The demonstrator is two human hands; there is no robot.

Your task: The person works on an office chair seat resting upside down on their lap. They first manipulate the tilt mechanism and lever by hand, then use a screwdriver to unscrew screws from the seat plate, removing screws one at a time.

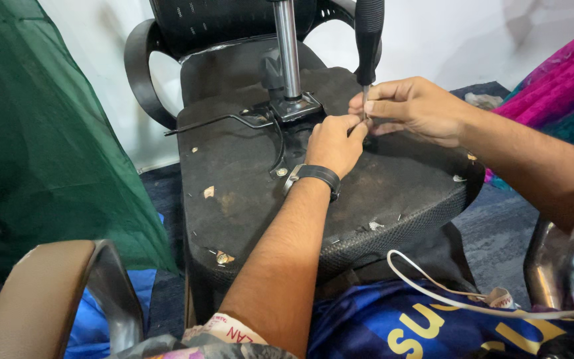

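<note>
Left hand (332,143), a black band on its wrist, rests on the upturned underside of a black chair seat (247,193), its fingers pinched together at the thin shaft of a screwdriver (369,40). Whether they grip the shaft itself or something small at its tip cannot be told. Right hand (414,106) reaches in from the right, its fingertips closed on the same shaft just below the black handle, touching the left fingers. That screwdriver stands upright, tip down on the seat near its middle, just right of the metal plate (293,108) from which 1 shiny column (288,46) rises. A bent black lever (217,121) runs left from the plate. Pale scraps dot the seat. A white cord (433,282) lies over blue cloth near the lap.
</note>
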